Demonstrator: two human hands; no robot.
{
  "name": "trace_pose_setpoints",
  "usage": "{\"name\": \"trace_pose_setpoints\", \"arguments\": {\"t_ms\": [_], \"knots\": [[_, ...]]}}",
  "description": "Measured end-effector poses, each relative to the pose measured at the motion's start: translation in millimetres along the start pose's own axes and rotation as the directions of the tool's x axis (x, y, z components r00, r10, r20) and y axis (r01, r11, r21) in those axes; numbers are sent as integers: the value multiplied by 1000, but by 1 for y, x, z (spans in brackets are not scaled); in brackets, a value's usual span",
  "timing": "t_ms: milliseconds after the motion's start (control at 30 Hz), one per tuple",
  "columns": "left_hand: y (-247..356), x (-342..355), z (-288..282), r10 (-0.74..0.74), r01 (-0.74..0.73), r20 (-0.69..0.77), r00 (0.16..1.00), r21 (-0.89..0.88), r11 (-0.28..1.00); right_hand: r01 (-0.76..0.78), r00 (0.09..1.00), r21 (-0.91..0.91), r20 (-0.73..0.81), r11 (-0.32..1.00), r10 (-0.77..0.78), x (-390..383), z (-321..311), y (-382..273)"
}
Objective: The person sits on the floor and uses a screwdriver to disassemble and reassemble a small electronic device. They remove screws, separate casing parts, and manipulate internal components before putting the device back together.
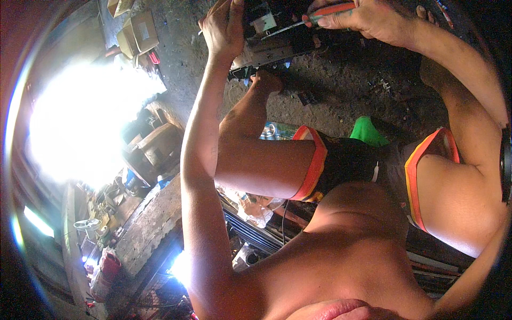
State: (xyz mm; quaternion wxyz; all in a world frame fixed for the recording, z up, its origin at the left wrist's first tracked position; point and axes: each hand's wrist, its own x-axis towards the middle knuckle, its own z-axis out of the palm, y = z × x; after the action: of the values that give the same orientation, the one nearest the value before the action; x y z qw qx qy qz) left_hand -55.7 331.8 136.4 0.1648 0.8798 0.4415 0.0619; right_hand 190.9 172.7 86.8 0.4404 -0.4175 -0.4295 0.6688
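Both hands worked overhead: left hand gripped a grey metal machine block, right hand clenched an orange-handled screwdriver; green cloth, possibly, lay beyond the knees.

The top edge cuts off the dark metal machine part I work on, so I cannot tell its full shape. My left hand covers its left end, fingertips cropped. My right hand hides most of the orange-handled screwdriver. Glare whites out the left. The green plastic thing sits half behind my shorts.
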Motion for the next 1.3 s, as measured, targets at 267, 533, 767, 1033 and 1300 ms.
{"name": "trace_pose_setpoints", "arguments": {"t_ms": [267, 533, 767, 1033, 1300], "knots": [[-3, -1, 1, 41, -41, -24, 999, 1, 999, 6, 1000, 3, 20, 1000, -6, 2, 0, -1], [-2, 0, 1, -14, 14, 12, 1000, 28, 1000, -27, 999, -129, 18, 991, 30, -5, 2, -18], [-8, 1, 2, -14, 14, -12, 1000, 54, 998, -18, 999, -17, 33, 1000, 19, -2, -1, -9], [-2, -1, 0, 28, -26, -30, 999, 38, 999, -47, 999, -60, 11, 997, 48, -2, 2, -11], [-4, 1, 1, 47, -48, -18, 999, -22, 999, 3, 1000, 35, 12, 999, -4, 1, 0, 1]]}}
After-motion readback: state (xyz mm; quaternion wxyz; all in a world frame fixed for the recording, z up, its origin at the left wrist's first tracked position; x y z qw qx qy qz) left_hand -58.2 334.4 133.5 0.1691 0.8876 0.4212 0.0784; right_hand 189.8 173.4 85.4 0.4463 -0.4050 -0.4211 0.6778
